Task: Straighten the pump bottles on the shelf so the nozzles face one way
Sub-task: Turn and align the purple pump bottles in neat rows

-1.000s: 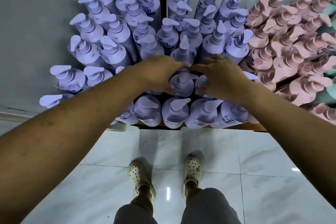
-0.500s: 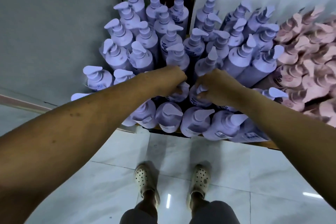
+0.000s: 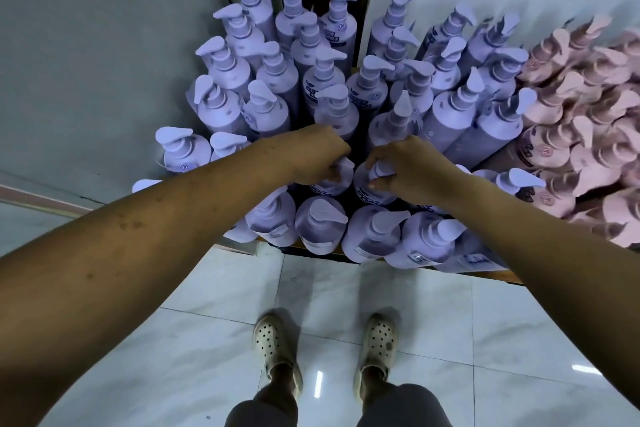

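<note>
Pale marble-look tile floor (image 3: 207, 340) below. Above it is the edge of a wooden shelf (image 3: 498, 276), packed w/ upright lavender plastic pump bottles (image 3: 450, 114), plus a block of pink plastic pump bottles (image 3: 588, 135) on the right. Lavender nozzles at the back point all ways; front row mostly rightward. Change vs approx. 1 s ago: both hands lay loosely over the 2nd-row tops, now they've closed down. The left hand (image 3: 318, 158) curls round the pump head of one 2nd-row lavender bottle (image 3: 330, 188), nozzle hidden. The right hand (image 3: 405, 166) pinches the pump neck of the neighbouring lavender bottle (image 3: 372, 193), just beside the first. So grips look set and the twist is prob. starting. Back rows are still unsorted, so the task looks early.
</note>
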`<state>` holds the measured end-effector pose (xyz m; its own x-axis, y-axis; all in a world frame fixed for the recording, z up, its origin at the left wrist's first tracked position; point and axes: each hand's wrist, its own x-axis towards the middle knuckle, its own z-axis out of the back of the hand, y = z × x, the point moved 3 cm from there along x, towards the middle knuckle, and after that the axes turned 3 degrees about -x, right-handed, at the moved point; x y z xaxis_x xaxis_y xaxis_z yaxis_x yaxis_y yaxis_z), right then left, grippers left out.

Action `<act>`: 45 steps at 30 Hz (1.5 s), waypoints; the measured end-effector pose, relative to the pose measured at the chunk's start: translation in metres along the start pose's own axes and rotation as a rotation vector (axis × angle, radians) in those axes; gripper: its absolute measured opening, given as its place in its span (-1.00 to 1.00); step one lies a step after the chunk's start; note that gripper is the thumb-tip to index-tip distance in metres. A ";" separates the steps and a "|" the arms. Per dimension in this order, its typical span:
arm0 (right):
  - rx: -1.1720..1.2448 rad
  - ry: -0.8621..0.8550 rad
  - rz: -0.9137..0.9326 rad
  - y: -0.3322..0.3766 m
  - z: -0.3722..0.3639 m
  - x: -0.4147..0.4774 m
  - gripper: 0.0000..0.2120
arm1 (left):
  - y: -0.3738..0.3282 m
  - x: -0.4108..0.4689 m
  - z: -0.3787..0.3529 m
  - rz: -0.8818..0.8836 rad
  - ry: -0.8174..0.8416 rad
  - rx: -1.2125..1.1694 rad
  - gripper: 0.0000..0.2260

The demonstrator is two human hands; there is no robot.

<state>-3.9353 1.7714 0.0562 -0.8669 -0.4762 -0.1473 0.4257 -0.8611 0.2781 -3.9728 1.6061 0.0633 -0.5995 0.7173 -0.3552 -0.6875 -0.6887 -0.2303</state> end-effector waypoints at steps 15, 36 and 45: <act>-0.200 0.222 -0.185 -0.053 0.033 -0.058 -0.76 | -0.041 0.012 0.026 -0.080 -0.183 -0.316 -0.69; -0.081 0.161 -0.214 -0.049 0.026 -0.047 -0.63 | -0.070 0.054 0.008 -0.062 -0.036 -0.168 -0.84; -0.016 0.025 -0.359 -0.107 0.068 -0.115 -0.64 | -0.106 0.083 0.020 -0.192 0.021 -0.331 -0.61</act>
<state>-3.8984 1.9302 0.1076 -0.9553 -0.1472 -0.2564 0.0998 -0.9769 0.1891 -3.9587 1.7408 0.0766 -0.4615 0.8368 -0.2945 -0.6152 -0.5411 -0.5734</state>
